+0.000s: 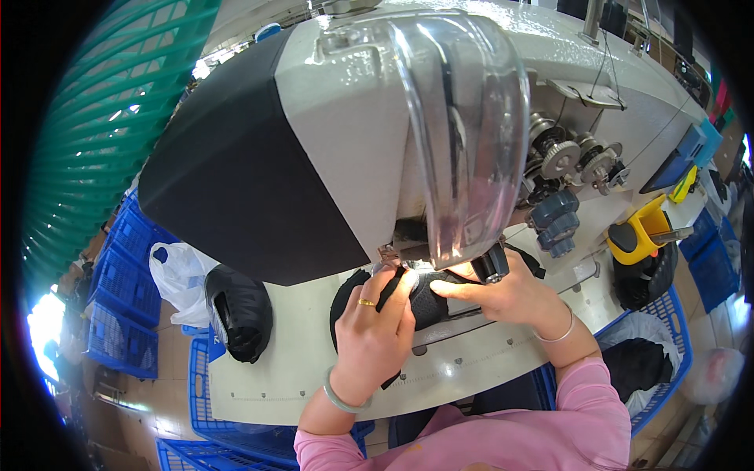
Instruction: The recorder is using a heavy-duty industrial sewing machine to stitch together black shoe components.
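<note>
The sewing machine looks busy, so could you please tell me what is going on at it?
A person in a pink top has both hands on a black piece under the head of the machine. The left hand is beside the lit spot there, and the right hand reaches in from the other side. Another black item lies on the left of the table, untouched. Whether the needle is running cannot be told.
</note>
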`<state>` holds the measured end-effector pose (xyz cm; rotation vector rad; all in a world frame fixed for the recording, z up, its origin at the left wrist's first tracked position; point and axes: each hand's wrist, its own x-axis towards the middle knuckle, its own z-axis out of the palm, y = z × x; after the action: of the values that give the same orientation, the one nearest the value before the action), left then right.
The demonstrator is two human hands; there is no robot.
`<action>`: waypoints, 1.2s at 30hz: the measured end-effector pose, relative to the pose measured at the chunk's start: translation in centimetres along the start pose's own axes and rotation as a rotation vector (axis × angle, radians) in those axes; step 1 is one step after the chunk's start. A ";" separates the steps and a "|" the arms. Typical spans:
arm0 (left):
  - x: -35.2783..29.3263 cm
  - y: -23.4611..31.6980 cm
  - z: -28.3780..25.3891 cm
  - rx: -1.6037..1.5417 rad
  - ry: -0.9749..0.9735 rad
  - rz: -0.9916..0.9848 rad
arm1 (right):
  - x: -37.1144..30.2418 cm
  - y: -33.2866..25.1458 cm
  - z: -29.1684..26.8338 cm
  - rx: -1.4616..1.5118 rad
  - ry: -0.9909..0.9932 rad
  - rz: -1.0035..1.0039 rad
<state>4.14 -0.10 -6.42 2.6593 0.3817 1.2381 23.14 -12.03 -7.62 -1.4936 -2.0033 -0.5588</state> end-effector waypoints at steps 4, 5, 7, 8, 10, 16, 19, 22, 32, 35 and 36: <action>0.5 -0.9 -0.5 -0.257 0.029 -0.072 | 0.1 0.0 -0.1 -0.043 -0.018 -0.017; 0.5 -1.1 -0.6 -0.370 0.015 -0.142 | 0.1 0.1 -0.1 -0.048 -0.005 -0.032; 0.4 -1.1 -0.8 -0.482 0.001 -0.214 | 0.2 0.1 0.0 -0.019 0.011 -0.034; 0.3 -1.0 -0.9 -0.390 -0.021 -0.173 | 0.3 0.1 0.1 0.009 0.030 -0.038; 0.0 -0.9 -1.1 -0.206 -0.063 -0.088 | 0.5 0.2 0.2 -0.004 0.043 -0.044; -0.4 -0.6 -0.7 -0.018 -0.052 0.021 | 0.3 0.0 1.1 -0.034 0.110 -0.040; -0.4 -0.7 -0.5 0.022 -0.038 0.051 | 0.3 0.1 1.4 -0.045 0.152 -0.048; -0.6 -0.9 -0.3 0.048 -0.046 0.050 | 0.4 0.2 2.0 -0.052 0.191 -0.041; -0.4 -0.7 0.7 0.138 0.029 0.048 | 0.4 -1.9 0.7 -0.182 0.260 0.080; -0.3 -0.7 0.5 0.192 0.054 0.052 | -0.3 -4.9 1.8 -0.228 0.241 0.203; -0.2 -0.9 0.6 0.176 0.074 0.068 | -0.4 -5.3 2.7 -0.177 0.221 0.289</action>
<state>4.39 0.69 -7.21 2.7999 0.4332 1.3871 17.64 -12.13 -9.85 -1.7077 -1.5700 -0.7551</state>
